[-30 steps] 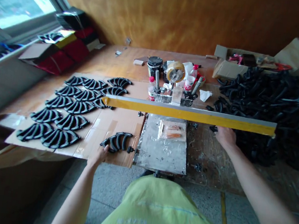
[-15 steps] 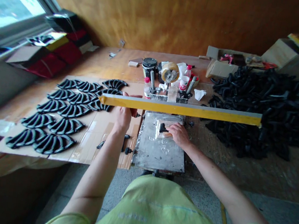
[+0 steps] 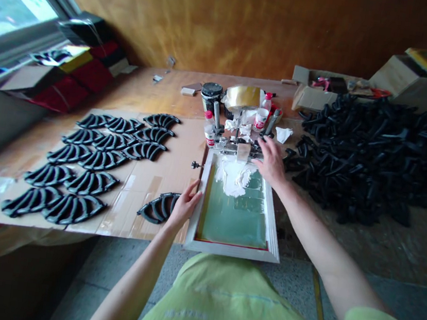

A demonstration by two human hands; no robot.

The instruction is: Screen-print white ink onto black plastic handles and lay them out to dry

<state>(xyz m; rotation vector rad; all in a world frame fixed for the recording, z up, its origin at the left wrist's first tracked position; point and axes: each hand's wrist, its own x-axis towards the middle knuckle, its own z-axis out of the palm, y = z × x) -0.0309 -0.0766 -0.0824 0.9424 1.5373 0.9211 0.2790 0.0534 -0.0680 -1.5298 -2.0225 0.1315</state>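
Observation:
A screen-printing frame lies flat in front of me, its greenish mesh facing up. Thick white ink is smeared over the mesh's far part. At the frame's left edge is my left hand, fingers stretched and apart, touching the rim. My right hand hovers over the far right corner with spread fingers, holding nothing. Just left of it, a small pale squeegee stands at the ink's far end. A black ribbed, fan-shaped part lies left of my left hand. The metal plate is hidden under the frame.
Rows of similar black parts cover the cardboard on the left. A large heap of black parts fills the right. Behind the frame stand a hinge clamp, tape roll, black-lidded tub and red-capped bottles.
The raised frame has swung down flat over the metal plate. My left hand moved down along its left side. My right hand left the small black piece on the plate and moved up.

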